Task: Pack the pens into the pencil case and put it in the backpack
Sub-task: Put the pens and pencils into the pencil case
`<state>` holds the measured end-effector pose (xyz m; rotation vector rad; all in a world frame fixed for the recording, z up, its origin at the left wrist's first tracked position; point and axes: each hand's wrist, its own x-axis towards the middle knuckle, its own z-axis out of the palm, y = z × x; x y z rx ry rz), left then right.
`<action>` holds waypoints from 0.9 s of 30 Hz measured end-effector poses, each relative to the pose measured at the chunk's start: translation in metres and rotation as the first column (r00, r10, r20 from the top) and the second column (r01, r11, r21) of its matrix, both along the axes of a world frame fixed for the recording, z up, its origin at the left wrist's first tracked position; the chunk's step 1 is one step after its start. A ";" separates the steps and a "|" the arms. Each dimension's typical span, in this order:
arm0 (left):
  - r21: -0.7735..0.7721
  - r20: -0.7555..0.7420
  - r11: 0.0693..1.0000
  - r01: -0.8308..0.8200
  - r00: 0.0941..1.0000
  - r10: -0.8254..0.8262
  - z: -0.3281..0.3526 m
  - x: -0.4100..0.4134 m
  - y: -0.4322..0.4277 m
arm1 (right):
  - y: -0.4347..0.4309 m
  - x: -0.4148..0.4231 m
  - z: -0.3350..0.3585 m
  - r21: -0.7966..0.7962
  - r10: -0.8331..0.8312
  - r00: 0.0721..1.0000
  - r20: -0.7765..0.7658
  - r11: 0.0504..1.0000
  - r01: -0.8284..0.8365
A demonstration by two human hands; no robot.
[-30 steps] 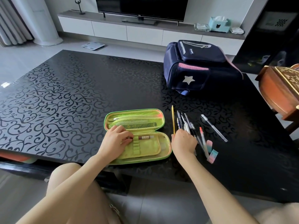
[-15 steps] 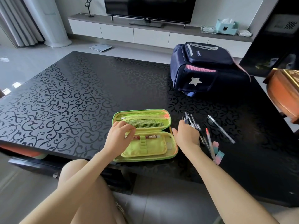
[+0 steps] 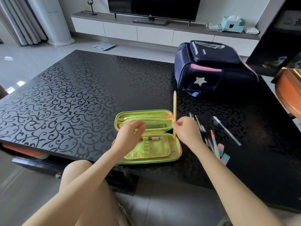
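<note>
Head: right hand (image 3: 187, 130) pinches pencil (image 3: 175, 108) upright at case (image 3: 180, 150) edge; left hand's (image 3: 130, 136) grip unclear.

The open pencil case (image 3: 151, 154) lies on the worktop (image 3: 73, 103) near its front edge, lid half behind, tray half in front; one pen (image 3: 154, 138) lies crosswise in the tray half, under a loop; the left grip (image 3: 128, 136) is over the case's left part; the right grip (image 3: 187, 129) is at the case's right end and pinches a pencil (image 3: 175, 105) upright, its lower end inside the tray half; just right of the case lies a row of pens (image 3: 203, 132), with a lone pen (image 3: 226, 130) further right, apart; two erasers (image 3: 224, 155) sit at the row's near end; the backpack (image 3: 211, 70) stands behind the pens, at the far right of the worktop; beyond it a television (image 3: 153, 7) stands on a low cabinet (image 3: 154, 33), a tissue box (image 3: 232, 24) to its right.
</note>
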<state>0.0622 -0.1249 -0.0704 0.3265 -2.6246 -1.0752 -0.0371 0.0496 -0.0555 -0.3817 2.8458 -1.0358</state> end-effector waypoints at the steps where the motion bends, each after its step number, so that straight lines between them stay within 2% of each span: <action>1: 0.133 0.031 0.991 0.014 0.999 -0.019 0.008 -0.001 0.008 | -0.004 0.018 0.005 -0.087 0.096 0.995 0.023 0.992 -0.093; 2: 0.323 0.029 0.946 0.034 0.999 -0.045 0.015 -0.001 0.016 | -0.010 0.035 0.007 -0.132 0.187 0.982 0.040 0.975 -0.180; 4: 0.672 -0.054 0.737 0.069 0.998 -0.045 0.021 -0.001 0.032 | -0.020 0.058 0.004 -0.170 0.298 0.952 0.062 0.944 -0.284; 6: 0.843 -0.071 0.538 0.033 0.996 0.050 0.022 0.003 0.035 | -0.023 0.068 -0.003 -0.216 0.338 0.936 0.100 0.926 -0.311; 7: 0.876 -0.053 0.482 0.000 0.994 0.096 0.023 0.006 0.032 | -0.022 0.069 -0.007 -0.221 0.342 0.934 0.099 0.923 -0.315; 8: 0.877 -0.044 0.481 -0.025 0.990 0.132 0.022 0.009 0.026 | -0.019 0.069 -0.010 -0.207 0.335 0.939 0.078 0.927 -0.314; 9: 0.810 -0.050 0.585 -0.050 0.987 0.154 0.021 0.013 0.017 | -0.014 0.068 -0.014 -0.174 0.317 0.948 0.039 0.936 -0.306; 10: 0.635 -0.082 0.770 -0.060 0.986 0.145 0.017 0.019 0.005 | -0.008 0.065 -0.020 -0.123 0.293 0.956 -0.009 0.948 -0.292; 11: 0.357 -0.111 0.932 -0.062 0.988 0.109 0.012 0.025 -0.008 | -0.001 0.062 -0.026 -0.063 0.268 0.962 -0.060 0.960 -0.271; 12: 0.068 -0.133 0.996 -0.053 0.989 0.061 0.006 0.032 -0.021 | 0.006 0.059 -0.032 -0.014 0.243 0.965 -0.104 0.969 -0.245; 13: -0.122 -0.128 0.992 -0.025 0.992 0.010 -0.001 0.039 -0.032 | 0.011 0.056 -0.037 0.015 0.223 0.966 -0.134 0.975 -0.223; 14: -0.214 -0.094 0.977 0.014 0.995 -0.035 -0.007 0.046 -0.042 | 0.016 0.054 -0.042 0.034 0.211 0.963 -0.168 0.977 -0.208; 18: -0.334 -0.033 0.938 0.093 0.993 -0.111 -0.029 0.056 -0.063 | 0.019 0.056 -0.051 0.121 0.258 0.916 -0.307 0.965 -0.232; 22: -0.394 -0.025 0.909 0.134 0.987 -0.156 -0.033 0.042 -0.052 | 0.016 0.058 -0.054 0.142 0.273 0.898 -0.344 0.961 -0.238; 27: -0.338 -0.040 0.927 0.164 0.981 -0.188 -0.035 0.024 -0.027 | 0.017 0.059 -0.055 0.129 0.275 0.901 -0.335 0.961 -0.245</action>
